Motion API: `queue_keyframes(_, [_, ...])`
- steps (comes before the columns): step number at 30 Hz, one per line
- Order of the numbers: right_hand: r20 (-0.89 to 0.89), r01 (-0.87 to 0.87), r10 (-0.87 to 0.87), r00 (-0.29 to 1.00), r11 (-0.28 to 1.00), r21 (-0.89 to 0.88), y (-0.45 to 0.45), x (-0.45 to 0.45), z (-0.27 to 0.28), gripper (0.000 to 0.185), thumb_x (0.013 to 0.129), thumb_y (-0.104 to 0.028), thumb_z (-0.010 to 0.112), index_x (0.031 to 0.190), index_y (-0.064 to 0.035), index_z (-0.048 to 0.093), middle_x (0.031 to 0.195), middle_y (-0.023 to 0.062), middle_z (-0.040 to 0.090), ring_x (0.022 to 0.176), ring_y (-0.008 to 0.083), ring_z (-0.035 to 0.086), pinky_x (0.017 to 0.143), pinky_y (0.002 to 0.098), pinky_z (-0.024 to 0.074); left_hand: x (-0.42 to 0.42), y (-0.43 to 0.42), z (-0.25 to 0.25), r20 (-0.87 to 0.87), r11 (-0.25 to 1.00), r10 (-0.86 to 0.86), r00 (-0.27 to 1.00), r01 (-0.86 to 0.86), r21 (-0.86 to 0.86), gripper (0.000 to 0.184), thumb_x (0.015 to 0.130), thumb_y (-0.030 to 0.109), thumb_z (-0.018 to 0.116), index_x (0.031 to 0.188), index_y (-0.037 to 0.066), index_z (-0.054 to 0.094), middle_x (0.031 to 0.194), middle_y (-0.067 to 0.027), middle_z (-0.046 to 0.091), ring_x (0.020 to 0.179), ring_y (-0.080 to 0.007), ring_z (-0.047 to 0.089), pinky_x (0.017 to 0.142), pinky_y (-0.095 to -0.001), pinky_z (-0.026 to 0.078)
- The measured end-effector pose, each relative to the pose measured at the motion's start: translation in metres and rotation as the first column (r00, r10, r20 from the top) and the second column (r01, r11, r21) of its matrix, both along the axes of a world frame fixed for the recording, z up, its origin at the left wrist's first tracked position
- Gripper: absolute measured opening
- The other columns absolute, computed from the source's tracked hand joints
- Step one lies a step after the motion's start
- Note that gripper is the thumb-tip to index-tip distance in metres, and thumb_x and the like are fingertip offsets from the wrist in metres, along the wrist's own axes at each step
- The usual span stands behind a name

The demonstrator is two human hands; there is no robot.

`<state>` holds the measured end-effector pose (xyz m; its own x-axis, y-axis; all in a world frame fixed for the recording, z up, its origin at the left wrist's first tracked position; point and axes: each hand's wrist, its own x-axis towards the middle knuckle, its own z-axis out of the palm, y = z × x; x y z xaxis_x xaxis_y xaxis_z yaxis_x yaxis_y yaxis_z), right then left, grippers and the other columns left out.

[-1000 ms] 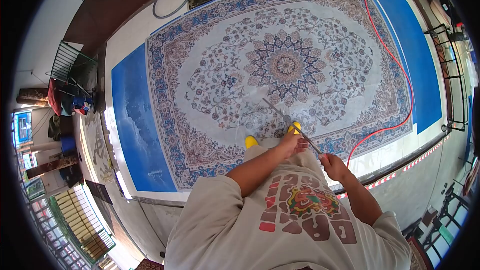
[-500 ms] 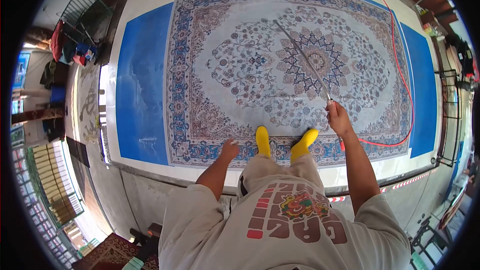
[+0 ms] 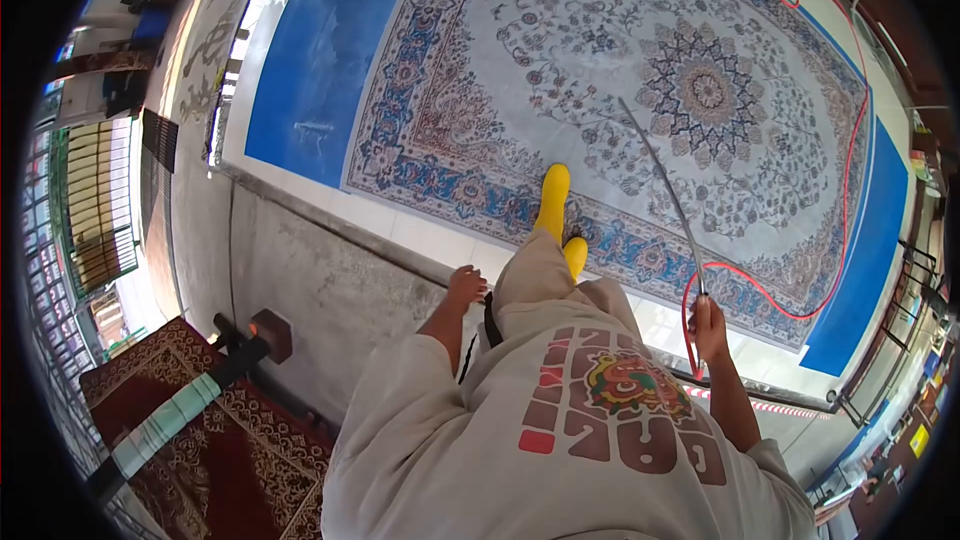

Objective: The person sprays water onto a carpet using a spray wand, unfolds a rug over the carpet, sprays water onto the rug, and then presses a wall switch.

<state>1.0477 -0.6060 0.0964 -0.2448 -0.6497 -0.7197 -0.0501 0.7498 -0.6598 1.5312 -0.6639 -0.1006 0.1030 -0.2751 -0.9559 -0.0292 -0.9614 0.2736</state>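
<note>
My right hand is wrapped around the handle of a long metal spray lance. The lance slants up and to the left, its tip above a large patterned carpet with a blue floral border. A red hose loops beside that hand and runs over the carpet's right side. My left hand hangs empty by my hip, its fingers loosely apart. Of my yellow rubber boots, one is on the carpet border and the other is partly hidden behind my trouser leg.
Blue flooring shows on both sides of the carpet. A ledge edge runs behind me, above a grey concrete floor. At lower left are a dark red rug and a tape-wrapped pole. A metal rack stands at the right.
My view and body have turned, so the carpet now appears tilted and farther up and right. The lance hand is lower and closer to my body. My feet have changed position, as in a step.
</note>
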Motion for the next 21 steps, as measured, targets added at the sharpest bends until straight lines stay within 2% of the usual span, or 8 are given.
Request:
queue_keyframes(2, [0.048,-0.018,0.012,0.999,0.992,0.125,0.054,-0.001,-0.008,0.033,0.094,-0.04,0.042,0.077,-0.0116,0.045,0.058,-0.0046,0.042,0.045,0.0033,0.038,0.04,0.0203,0.0307,0.02,0.054,-0.036,0.096,0.835,-0.477,0.874,0.484,-0.261,0.021,0.082,0.019,0.054,0.096,0.006,0.063,0.094,-0.0142,0.063,0.09,-0.0262,0.06,0.083,-0.0405,0.047])
queue_keyframes(4, [-0.089,-0.222,0.241,0.966,0.959,0.178,0.111,-0.006,-0.014,0.036,0.093,-0.037,0.044,0.077,-0.0053,0.046,0.057,0.0051,0.045,0.051,0.0161,0.045,0.05,0.0308,0.0377,0.014,0.093,-0.001,0.098,0.948,-0.314,0.944,0.317,-0.013,0.027,0.082,0.02,0.053,0.099,0.003,0.063,0.1,-0.0168,0.063,0.095,-0.0289,0.06,0.088,-0.0401,0.046])
queue_keyframes(6, [-0.19,-0.375,0.434,0.881,0.883,0.283,0.127,0.001,0.008,0.036,0.09,-0.035,0.047,0.08,0.0,0.05,0.061,0.0164,0.049,0.059,0.0319,0.05,0.059,0.0415,0.041,0.033,0.099,-0.003,0.314,0.057,-0.943,0.109,0.984,-0.168,0.038,0.081,0.024,0.053,0.108,-0.001,0.061,0.107,-0.0193,0.061,0.103,-0.0322,0.057,0.09,-0.0405,0.044])
queue_keyframes(7, [-0.175,-0.445,0.508,0.844,0.844,0.3,0.13,0.004,0.017,0.038,0.09,-0.037,0.047,0.081,-0.0003,0.052,0.065,0.0181,0.054,0.062,0.0345,0.053,0.06,0.0415,0.0418,0.044,0.105,-0.012,0.321,0.042,-0.942,0.097,0.984,-0.173,0.038,0.081,0.024,0.053,0.108,-0.001,0.061,0.107,-0.0193,0.061,0.103,-0.0322,0.057,0.09,-0.0405,0.044])
queue_keyframes(9, [-0.142,-0.527,0.622,0.77,0.746,0.407,0.132,0.013,0.032,0.041,0.089,-0.04,0.048,0.085,-0.0006,0.055,0.072,0.0209,0.058,0.07,0.0374,0.058,0.064,0.0429,0.044,0.07,0.129,-0.023,0.35,0.47,-0.805,0.48,0.875,-0.119,0.043,0.082,0.027,0.05,0.11,-0.004,0.059,0.107,-0.0195,0.061,0.106,-0.0339,0.056,0.09,-0.0397,0.043])
queue_keyframes(11, [-0.124,-0.562,0.666,0.735,0.701,0.439,0.125,0.026,0.038,0.041,0.089,-0.042,0.049,0.087,-0.0013,0.056,0.075,0.0212,0.06,0.074,0.0379,0.059,0.066,0.0435,0.0448,0.073,0.108,0.007,0.357,0.542,-0.769,0.531,0.837,-0.078,0.039,0.084,0.023,0.05,0.113,-0.001,0.057,0.1,-0.0181,0.063,0.095,-0.031,0.06,0.081,-0.0401,0.047])
queue_keyframes(13, [-0.074,-0.607,0.745,0.663,0.593,0.529,0.096,0.047,0.056,0.043,0.088,-0.045,0.05,0.091,-0.0032,0.058,0.082,0.0215,0.063,0.082,0.0382,0.061,0.071,0.0453,0.0468,0.07,0.075,0.046,0.161,0.945,-0.321,0.933,0.305,0.113,0.042,0.085,0.018,0.051,0.124,0.003,0.049,0.094,-0.0157,0.06,0.078,-0.0273,0.061,0.068,-0.0397,0.05])
queue_keyframes(21, [-0.088,-0.754,0.886,0.456,0.437,0.49,0.025,0.158,0.022,0.038,0.085,-0.044,0.055,0.091,-0.0059,0.056,0.075,0.017,0.062,0.075,0.0375,0.061,0.067,0.0461,0.0469,0.194,0.074,-0.013,0.188,0.984,-0.1,0.977,0.069,0.164,0.045,0.088,0.02,0.049,0.13,0.008,0.041,0.084,-0.0083,0.06,0.068,-0.0193,0.058,0.056,-0.0347,0.047])
